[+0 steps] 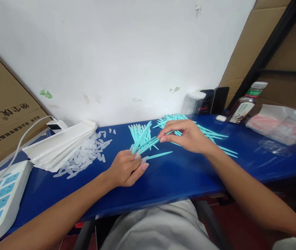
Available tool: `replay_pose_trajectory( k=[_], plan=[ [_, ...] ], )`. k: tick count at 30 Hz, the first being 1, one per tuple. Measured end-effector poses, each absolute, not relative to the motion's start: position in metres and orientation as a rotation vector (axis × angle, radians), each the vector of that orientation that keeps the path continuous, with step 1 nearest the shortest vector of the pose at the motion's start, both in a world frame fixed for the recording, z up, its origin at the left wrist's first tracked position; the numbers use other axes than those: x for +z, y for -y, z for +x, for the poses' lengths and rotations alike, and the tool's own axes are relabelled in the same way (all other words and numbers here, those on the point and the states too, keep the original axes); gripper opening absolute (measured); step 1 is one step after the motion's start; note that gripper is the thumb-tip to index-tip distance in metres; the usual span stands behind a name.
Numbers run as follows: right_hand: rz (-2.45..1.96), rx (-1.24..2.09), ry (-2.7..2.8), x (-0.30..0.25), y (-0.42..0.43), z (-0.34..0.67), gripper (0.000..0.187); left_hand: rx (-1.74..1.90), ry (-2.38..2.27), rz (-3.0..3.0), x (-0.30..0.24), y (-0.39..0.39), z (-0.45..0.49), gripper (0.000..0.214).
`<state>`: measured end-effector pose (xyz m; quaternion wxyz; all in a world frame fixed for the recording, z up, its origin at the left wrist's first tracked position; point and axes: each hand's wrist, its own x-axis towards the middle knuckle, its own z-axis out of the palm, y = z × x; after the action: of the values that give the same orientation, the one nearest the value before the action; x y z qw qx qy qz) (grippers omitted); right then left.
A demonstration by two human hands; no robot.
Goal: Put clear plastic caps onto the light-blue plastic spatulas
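My left hand [125,168] is closed around the capped ends of several slim teal sticks [145,145], which look like eyebrow razors and fan out to the right. Between thumb and fingers, my right hand [187,134] pinches the far tip of a teal stick beside that fan. Behind my left hand lies a bunch of teal sticks with translucent caps [137,130]. A larger pile of teal sticks [215,134] spreads behind and beyond my right hand, partly hidden by it. Loose translucent caps [85,156] are heaped left of my left hand.
White plastic sleeves [62,146] lie stacked by the caps. A power strip [4,194] with a cable sits at the left edge of the blue table [179,180]. Toward the back right stand a clear jar [193,106], a phone [219,100], a bottle [244,106] and a pink-filled packet [270,121].
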<state>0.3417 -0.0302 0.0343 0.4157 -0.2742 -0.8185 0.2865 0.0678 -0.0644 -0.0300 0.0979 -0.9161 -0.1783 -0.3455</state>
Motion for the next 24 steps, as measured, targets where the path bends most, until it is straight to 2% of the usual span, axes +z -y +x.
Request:
replay_pose_trajectory(
  k=[13,21,24],
  plan=[
    [-0.532,0.822,2.224,0.022,0.034,0.329,0.016,-0.747,0.525,-2.707,-0.037,0.070,0.073,0.047],
    [-0.517,0.816,2.267,0.014,0.038,0.320,0.014,-0.740,0.494,-2.666,-0.037,0.070,0.073,0.047],
    [-0.550,0.700,2.215,0.020,0.034,0.323,0.018,-0.807,0.514,-2.638,-0.032,0.069,0.073,0.045]
  ],
)
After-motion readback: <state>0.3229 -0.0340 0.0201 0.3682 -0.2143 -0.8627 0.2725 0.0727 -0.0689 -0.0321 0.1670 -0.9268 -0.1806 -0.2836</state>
